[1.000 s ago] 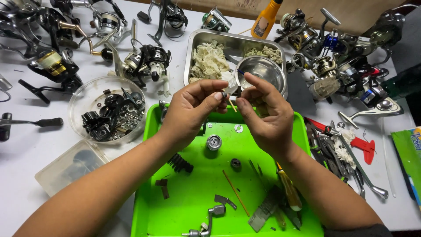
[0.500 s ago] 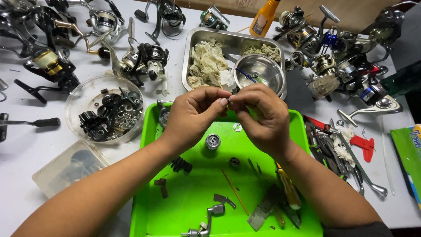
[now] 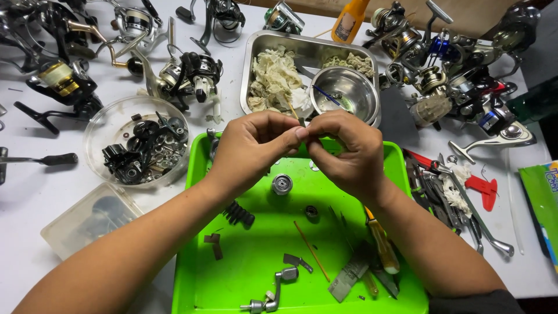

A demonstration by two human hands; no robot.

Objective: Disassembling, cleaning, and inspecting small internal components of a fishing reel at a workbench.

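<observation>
- Crank handle (image 3: 273,293): nearest the viewer, below both hands, lying in the green tray (image 3: 244,267).
- Spool (image 3: 282,184) and black spring (image 3: 238,213): in the tray, just under the left hand.
- Left hand (image 3: 253,148) and right hand (image 3: 346,151): closed, fingertips pinched together over the tray's far end. They grip a small part between them; it is hidden, so its kind and long axis cannot be told. Both hands are equally near it.
- Steel bowl (image 3: 343,90): just beyond the right hand, inside a steel pan (image 3: 256,52).
- Orange bottle (image 3: 350,20): farthest, beyond the pan.
- Green packet (image 3: 540,197): on the surface, well right of the right hand.
</observation>
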